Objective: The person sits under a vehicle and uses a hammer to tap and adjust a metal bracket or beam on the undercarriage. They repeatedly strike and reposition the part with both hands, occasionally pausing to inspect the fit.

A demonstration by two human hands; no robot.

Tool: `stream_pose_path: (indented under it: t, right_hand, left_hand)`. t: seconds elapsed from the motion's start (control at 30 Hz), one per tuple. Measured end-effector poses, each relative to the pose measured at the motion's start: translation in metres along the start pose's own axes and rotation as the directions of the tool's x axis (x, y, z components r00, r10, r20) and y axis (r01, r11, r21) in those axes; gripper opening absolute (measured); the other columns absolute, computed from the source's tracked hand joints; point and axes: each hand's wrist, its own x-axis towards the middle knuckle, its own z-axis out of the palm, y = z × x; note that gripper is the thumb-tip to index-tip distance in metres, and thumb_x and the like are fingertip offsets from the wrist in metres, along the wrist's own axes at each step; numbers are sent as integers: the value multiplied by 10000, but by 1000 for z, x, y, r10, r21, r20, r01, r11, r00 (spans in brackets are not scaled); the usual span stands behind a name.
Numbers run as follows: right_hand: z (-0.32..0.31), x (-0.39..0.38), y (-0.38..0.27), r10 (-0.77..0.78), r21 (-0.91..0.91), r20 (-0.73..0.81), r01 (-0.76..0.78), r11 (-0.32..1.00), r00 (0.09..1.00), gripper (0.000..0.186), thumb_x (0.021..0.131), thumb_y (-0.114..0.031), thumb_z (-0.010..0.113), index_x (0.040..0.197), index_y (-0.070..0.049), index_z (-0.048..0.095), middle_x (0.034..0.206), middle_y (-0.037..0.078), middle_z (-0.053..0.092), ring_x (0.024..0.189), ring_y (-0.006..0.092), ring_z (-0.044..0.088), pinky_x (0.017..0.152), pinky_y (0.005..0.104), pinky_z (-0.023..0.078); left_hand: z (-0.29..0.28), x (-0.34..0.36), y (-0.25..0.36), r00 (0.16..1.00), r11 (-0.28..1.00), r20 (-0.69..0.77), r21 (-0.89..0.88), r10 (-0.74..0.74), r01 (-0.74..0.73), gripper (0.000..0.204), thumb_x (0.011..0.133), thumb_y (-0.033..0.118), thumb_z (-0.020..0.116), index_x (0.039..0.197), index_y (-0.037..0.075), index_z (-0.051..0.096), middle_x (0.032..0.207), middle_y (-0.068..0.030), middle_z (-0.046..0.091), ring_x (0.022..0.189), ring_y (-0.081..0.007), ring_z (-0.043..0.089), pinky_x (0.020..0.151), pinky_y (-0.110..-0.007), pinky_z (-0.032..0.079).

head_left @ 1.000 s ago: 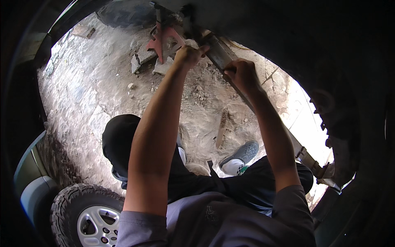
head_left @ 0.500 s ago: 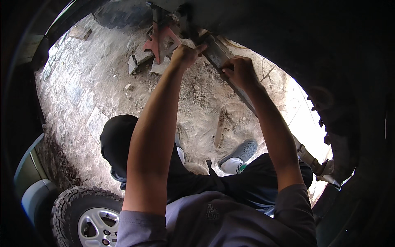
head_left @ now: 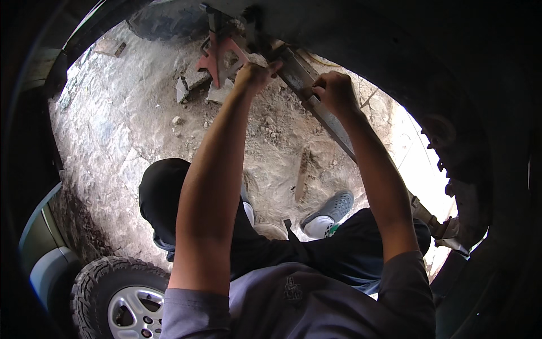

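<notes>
We observe a long grey metal bar (head_left: 328, 121) running diagonally from the upper middle toward the lower right, above the dirt ground (head_left: 113, 164). The left hand (head_left: 255, 77) is at the bar's upper end, one digit extended toward it; we cannot tell whether its fingers grip anything. The right hand (head_left: 337, 93) is farther down the bar, at its edge, with fingers curled into a narrow bend; we cannot tell whether they pinch something or only touch the metal. Just left of the left hand we note a red stand (head_left: 212, 63) beside broken concrete pieces (head_left: 221, 91). A narrow rusty strip (head_left: 302, 175) lies near the grey shoe (head_left: 339, 207). At lower left we record a treaded wheel (head_left: 90, 285).
</notes>
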Motion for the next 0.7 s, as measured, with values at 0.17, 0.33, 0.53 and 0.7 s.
stream_pose_path:
  t: [0.17,0.33,0.53,0.7]
  right_hand:
    - [35,-73,-3,391,589,-276,-167,791,878,241,965,-250,791,1118,-63,789,914,18,772,761,106,683,704,275,537]
    - [71,-148,-105,826,984,139,-172,-52,546,377,982,-182,779,1261,-78,549,1013,56,627,648,66,530,530,240,413]
    - [113,-201,-126,727,925,373,-168,-342,576,249,1025,-157,697,1206,-45,568,1005,47,652,760,110,608,615,277,455]
    - [114,-182,-84,742,983,180,-149,-109,645,236,1065,-242,666,1175,-32,667,1055,69,732,908,141,694,773,304,549]
  left_hand:
    - [-3,2,2,999,1000,30,-7,-28,28,887,824,781,731,1149,-44,716,1000,-221,755,934,-297,728,822,-432,568]
    - [1,-21,6,991,1000,-137,3,9,-9,784,840,777,712,1010,18,818,1062,-259,775,1070,-380,749,931,-490,563]
    - [65,-78,-36,984,996,-159,-35,76,-83,696,950,673,632,1235,49,753,1127,-249,767,1086,-399,739,936,-502,563]
    - [127,-177,-72,964,677,263,-701,-48,225,578,1067,563,565,1212,31,738,1000,-88,763,914,-185,719,804,-331,550]
